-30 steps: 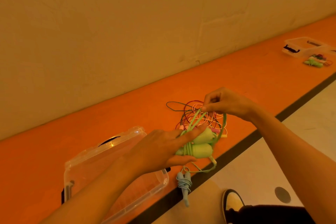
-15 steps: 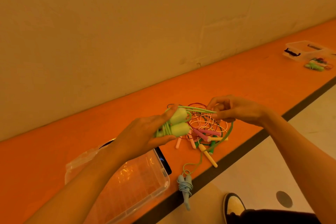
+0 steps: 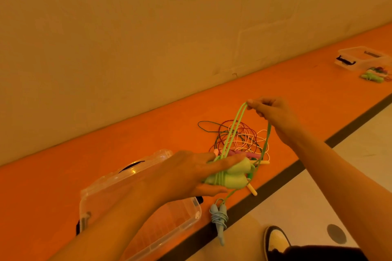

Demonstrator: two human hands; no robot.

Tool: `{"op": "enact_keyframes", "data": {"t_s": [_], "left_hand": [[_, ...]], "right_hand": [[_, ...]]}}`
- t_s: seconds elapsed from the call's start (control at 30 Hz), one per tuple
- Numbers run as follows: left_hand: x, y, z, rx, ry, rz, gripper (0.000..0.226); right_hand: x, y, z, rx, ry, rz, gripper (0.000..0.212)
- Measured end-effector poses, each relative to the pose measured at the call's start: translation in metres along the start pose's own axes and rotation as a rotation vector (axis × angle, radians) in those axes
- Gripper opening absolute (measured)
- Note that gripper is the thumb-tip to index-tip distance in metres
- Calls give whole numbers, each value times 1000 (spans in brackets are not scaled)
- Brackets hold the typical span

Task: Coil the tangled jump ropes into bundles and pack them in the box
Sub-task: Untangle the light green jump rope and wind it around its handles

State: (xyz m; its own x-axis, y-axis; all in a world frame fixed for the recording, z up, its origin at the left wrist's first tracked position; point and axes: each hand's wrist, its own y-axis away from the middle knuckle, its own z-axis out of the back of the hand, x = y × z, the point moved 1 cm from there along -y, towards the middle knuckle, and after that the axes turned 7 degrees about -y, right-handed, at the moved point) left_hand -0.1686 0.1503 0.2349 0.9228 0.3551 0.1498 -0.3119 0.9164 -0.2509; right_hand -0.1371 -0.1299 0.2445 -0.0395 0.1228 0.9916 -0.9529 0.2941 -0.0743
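- Low on the left, the clear box (image 3: pixel 192 216) sits on the orange ledge (image 3: pixel 63 176) with a black latch at its left end. My left forearm crosses over it. I cannot tell from here whether its lid is on.
- My left hand (image 3: pixel 186 176) hovers over the box's right end. The fingers are stretched long, not curled, and the thumb is underneath.
- Below that hand, a blue rope bundle (image 3: pixel 219 218) lies at the ledge's front edge, across the dark strip (image 3: pixel 339 137). Its cord is wound round its own handles.
- The green jump rope (image 3: pixel 235 178) is off the ledge, held up between both hands. Its two fat handles lie side by side, clamped between my left fingers and thumb. Several turns of its cord are wrapped round them.
- Behind the hands, the tangled pile (image 3: pixel 241 135) rests on the ledge. It is a mix of dark green, red and white cords, with pink and yellow handles poking out near my left fingertips.
- Up and to the right, my right hand (image 3: pixel 273 112) has its fingers curled, and thumb and forefinger pinch the top of a long green loop. Two strands run from there down to the handles. Another drops from under the hand and curves back towards them.
- At the bottom right, a shoe (image 3: pixel 275 239) stands on the pale floor.
- Far right along the ledge is a second clear box (image 3: pixel 360 57), with a small heap of ropes (image 3: pixel 374 76) just beside it.
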Motion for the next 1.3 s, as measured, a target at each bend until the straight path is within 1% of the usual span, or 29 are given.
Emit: {"op": "enact_keyframes", "data": {"t_s": [0.13, 0.23, 0.37, 0.57, 0.63, 0.67, 0.73, 0.83, 0.93, 1.03, 1.1, 1.23, 1.3], "left_hand": [[-6, -1, 6, 19, 70, 6, 77], [-7, 2, 6, 47, 135, 25, 76], [-2, 7, 0, 36, 203, 51, 78], [2, 21, -7, 69, 464, 171, 78], [6, 25, -8, 29, 516, 235, 81], [9, 27, -10, 6, 550, 271, 82], [17, 33, -12, -52, 639, 356, 82], [25, 37, -7, -167, 761, 508, 79], [35, 38, -4, -309, 849, 646, 75], [47, 38, -6, -432, 901, 803, 71], [52, 38, -7, -497, 879, 873, 64], [65, 42, -15, -526, 792, 1000, 61], [72, 45, -21, -504, 738, 1053, 63]], "right_hand": [[-8, -1, -2, 24, -11, -130, 30], [-24, 1, -1, 39, 9, -232, 24], [-47, 5, 5, 77, 64, -304, 26], [-70, 10, 12, 247, 65, -399, 32], [-76, 10, 14, 284, 45, -423, 27], [-79, 10, 15, 304, 45, -438, 22], [-84, 12, 14, 385, 35, -451, 13], [-82, 19, 7, 480, 73, -391, 16], [-69, 27, -2, 503, 159, -243, 21], [-55, 36, -16, 558, 226, -76, 16], [-43, 45, -30, 637, 297, 8, 12], [-25, 66, -60, 843, 485, 217, 10], [-14, 74, -72, 893, 555, 326, 21]]}}
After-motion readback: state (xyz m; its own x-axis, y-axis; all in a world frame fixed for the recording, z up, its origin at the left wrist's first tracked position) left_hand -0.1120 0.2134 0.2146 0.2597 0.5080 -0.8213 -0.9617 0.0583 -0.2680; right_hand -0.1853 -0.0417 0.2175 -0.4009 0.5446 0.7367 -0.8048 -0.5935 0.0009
